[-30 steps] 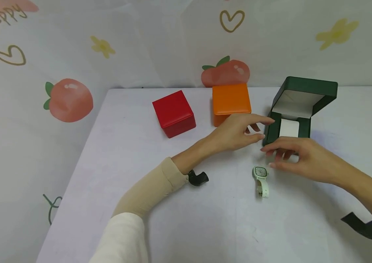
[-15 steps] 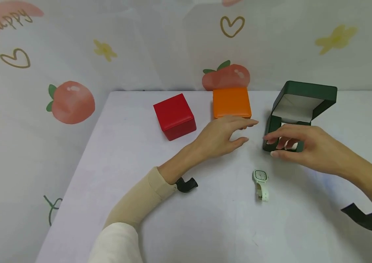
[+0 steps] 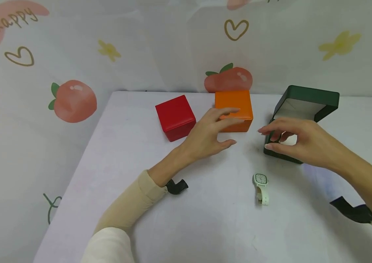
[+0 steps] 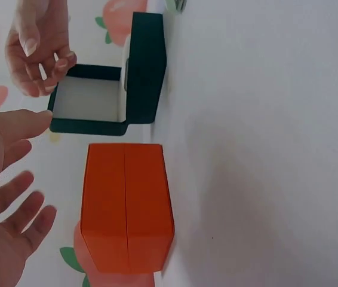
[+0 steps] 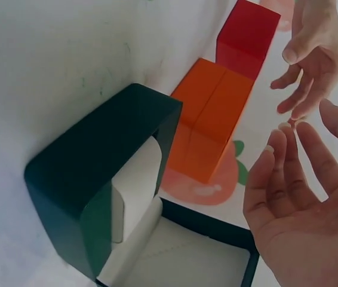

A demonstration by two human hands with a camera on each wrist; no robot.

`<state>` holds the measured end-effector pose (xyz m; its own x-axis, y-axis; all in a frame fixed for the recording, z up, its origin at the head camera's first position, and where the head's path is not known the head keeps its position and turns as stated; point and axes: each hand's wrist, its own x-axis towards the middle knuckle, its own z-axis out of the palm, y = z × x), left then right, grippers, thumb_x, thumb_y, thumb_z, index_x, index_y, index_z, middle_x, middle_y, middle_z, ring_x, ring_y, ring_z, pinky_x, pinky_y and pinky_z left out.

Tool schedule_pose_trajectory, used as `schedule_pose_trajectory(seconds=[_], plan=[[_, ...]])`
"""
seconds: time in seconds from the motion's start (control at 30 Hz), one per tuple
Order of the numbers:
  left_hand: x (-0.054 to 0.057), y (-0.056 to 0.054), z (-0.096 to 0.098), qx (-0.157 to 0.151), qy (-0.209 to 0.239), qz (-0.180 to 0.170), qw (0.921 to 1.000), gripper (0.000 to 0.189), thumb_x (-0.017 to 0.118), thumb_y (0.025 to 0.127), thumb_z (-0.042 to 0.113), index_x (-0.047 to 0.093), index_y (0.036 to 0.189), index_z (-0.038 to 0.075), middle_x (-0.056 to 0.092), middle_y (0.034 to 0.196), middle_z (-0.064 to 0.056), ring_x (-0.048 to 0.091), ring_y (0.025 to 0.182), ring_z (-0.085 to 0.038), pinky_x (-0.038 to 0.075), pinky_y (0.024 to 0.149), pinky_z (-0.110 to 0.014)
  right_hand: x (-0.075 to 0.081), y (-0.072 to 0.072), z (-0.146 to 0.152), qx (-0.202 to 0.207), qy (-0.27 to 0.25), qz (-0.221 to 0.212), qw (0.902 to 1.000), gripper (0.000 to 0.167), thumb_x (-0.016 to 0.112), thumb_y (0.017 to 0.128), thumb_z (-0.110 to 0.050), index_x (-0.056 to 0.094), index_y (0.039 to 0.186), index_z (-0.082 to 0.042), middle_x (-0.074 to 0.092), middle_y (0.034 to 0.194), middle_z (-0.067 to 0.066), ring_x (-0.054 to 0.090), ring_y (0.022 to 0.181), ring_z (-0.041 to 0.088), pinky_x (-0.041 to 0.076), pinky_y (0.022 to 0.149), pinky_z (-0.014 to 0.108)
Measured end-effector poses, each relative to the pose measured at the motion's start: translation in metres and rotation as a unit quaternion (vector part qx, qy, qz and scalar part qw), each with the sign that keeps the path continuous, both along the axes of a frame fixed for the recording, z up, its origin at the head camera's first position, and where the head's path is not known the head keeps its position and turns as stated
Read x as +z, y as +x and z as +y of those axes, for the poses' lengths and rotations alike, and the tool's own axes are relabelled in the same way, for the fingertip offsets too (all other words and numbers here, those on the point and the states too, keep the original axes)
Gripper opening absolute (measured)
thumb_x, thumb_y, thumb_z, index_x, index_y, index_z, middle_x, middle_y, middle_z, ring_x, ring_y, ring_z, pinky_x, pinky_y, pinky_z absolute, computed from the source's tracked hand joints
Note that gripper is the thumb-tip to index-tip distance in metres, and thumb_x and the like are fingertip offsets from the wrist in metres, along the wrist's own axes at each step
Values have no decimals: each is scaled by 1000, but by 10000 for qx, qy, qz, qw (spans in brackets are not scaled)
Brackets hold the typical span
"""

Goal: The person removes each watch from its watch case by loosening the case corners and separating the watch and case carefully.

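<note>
The left hand (image 3: pixel 205 137), fingers spread wide, is beside the orange box (image 3: pixel 235 99); the red box (image 3: pixel 174 114) sits left of its knuckles. The right hand (image 3: pixel 299 140), fingers loosely bent, hovers by the green box (image 5: pixel 97 149), lid (image 3: pixel 317 95) raised. A pale watch (image 3: pixel 261 179) lies nearer the person than its fingertips (image 3: pixel 260 130).

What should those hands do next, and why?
Probably bring the right hand to the white cushion and pinch it. That hand holds nothing, the green box stands open with the cushion inside, and the watch lies outside on the table.
</note>
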<state>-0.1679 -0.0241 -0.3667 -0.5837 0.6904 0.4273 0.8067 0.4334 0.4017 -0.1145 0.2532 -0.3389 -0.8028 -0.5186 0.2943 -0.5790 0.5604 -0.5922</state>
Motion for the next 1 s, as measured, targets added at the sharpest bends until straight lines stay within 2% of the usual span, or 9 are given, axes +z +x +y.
schedule_pose_trajectory(seconds=[0.13, 0.33, 0.5, 0.63, 0.73, 0.83, 0.9, 1.0], plan=[[-2, -3, -5, 107, 107, -12, 9999, 56, 81, 83, 22, 62, 134, 14, 44, 148, -9, 41, 133, -23, 45, 101, -27, 0, -8, -5, -141, 65, 97, 9998, 48, 85, 74, -2, 71, 115, -22, 65, 94, -12, 59, 82, 3, 47, 73, 11], [-5, -4, -11, 400, 151, -444, 9981, 71, 83, 82, 17, 49, 145, 14, 31, 157, -13, 37, 138, -28, 45, 104, -25, 0, -17, -11, -469, 352, -142, 9982, 42, 83, 79, -9, 71, 117, -22, 64, 95, -15, 57, 81, 5, 48, 62, 17], [-7, -4, -13, 545, 68, -670, 9962, 78, 82, 82, 16, 42, 149, 13, 27, 159, -13, 36, 140, -28, 45, 105, -28, -1, -25, -11, -571, 259, -275, 9977, 39, 82, 81, -8, 70, 117, -15, 64, 99, -12, 58, 84, 7, 49, 70, 10], [-9, -5, -15, 716, -51, -869, 9936, 84, 82, 82, 19, 36, 153, 15, 22, 162, -11, 28, 146, -22, 42, 108, -29, -3, -31, -11, -657, 131, -374, 9970, 37, 81, 83, -9, 70, 117, -15, 63, 110, -11, 59, 89, 9, 46, 77, 7], [-10, -6, -16, 803, -48, -1057, 9911, 87, 81, 83, 19, 33, 155, 15, 18, 164, -10, 23, 148, -19, 41, 109, -29, -6, -35, -10, -662, -10, -416, 9969, 38, 80, 82, -5, 70, 118, -13, 63, 115, -9, 60, 87, 4, 46, 79, 7], [-12, -7, -16, 857, -2, -1205, 9890, 89, 82, 83, 17, 31, 156, 13, 17, 164, -12, 24, 148, -21, 42, 108, -30, -10, -38, -10, -547, -198, -485, 9971, 41, 79, 82, 0, 70, 121, -10, 63, 122, -3, 61, 89, 1, 47, 81, 6], [-13, -8, -16, 886, 17, -1328, 9872, 90, 82, 82, 17, 29, 156, 10, 18, 164, -13, 25, 149, -22, 42, 108, -31, -12, -41, -12, -492, -291, -606, 9965, 43, 79, 82, 0, 68, 124, -8, 60, 128, 1, 64, 92, 6, 48, 82, 6], [-14, -9, -17, 970, -1, -1586, 9826, 92, 81, 83, 17, 26, 157, 10, 18, 164, -13, 22, 150, -20, 39, 110, -32, -13, -46, -15, -553, -238, -864, 9944, 47, 78, 85, -5, 65, 130, -9, 54, 138, 5, 67, 99, 20, 47, 81, 5]])
